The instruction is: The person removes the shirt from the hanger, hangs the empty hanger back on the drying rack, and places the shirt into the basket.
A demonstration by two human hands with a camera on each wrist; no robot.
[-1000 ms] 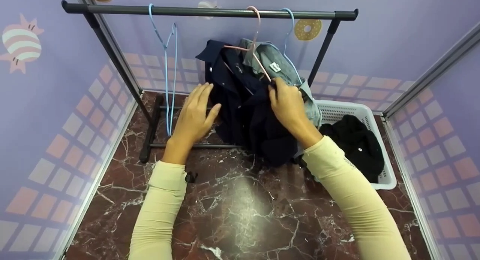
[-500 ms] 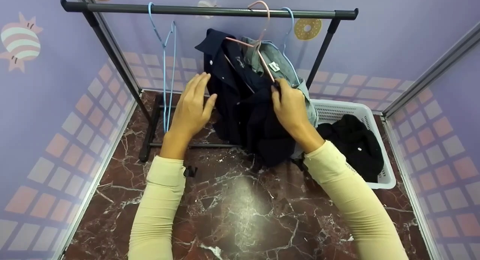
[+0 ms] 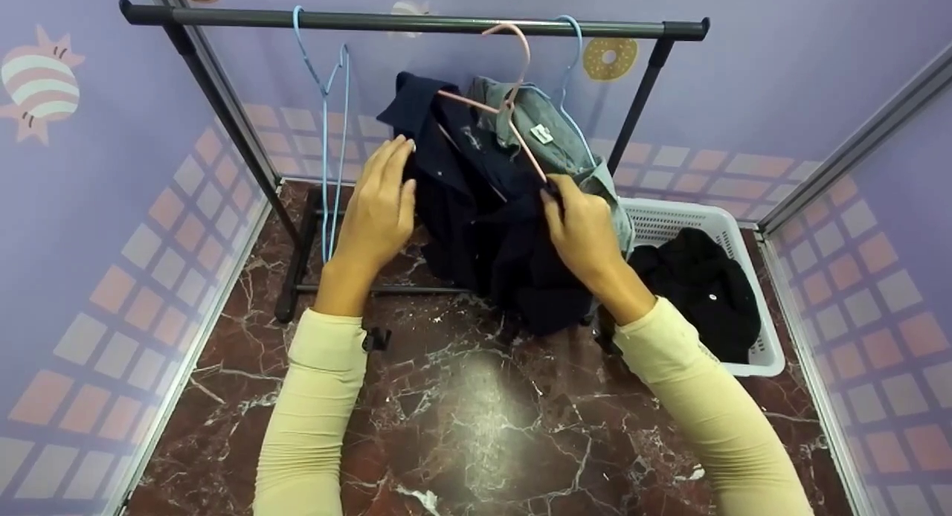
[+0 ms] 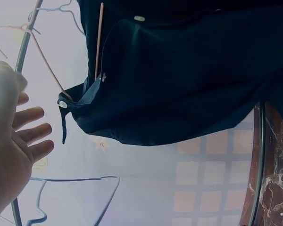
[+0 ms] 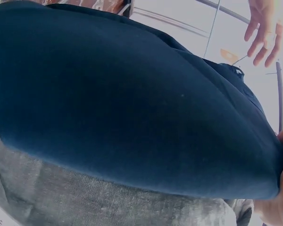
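Observation:
A navy shirt [image 3: 454,218] with a white button hangs on a pink hanger [image 3: 529,152], whose hook overlaps the lower edge of the dark rail [image 3: 416,22] in the head view. At the shirt's right shoulder, my right hand [image 3: 587,226] pinches the cloth beside the hanger's lower arm. My left hand [image 3: 375,211] has straight fingers, their tips at the shirt's left edge below the collar. In the left wrist view those fingers appear apart from the navy cloth [image 4: 170,80]. Navy cloth [image 5: 113,103] fills most of the right wrist view. Behind hangs a grey-green shirt [image 3: 569,155] on a blue hanger [image 3: 579,44].
Bare blue hangers [image 3: 325,166] hang at the rail's left. A white basket [image 3: 772,345] with a black garment [image 3: 699,289] stands at the right on the dark red marbled floor [image 3: 483,427]. Purple patterned walls [image 3: 67,226] enclose the rack.
The pink hanger's hook rose above the rail, then dropped to its lower edge. My right hand shifted slightly right and down with the shirt. My left fingertips moved up to the shirt's left edge.

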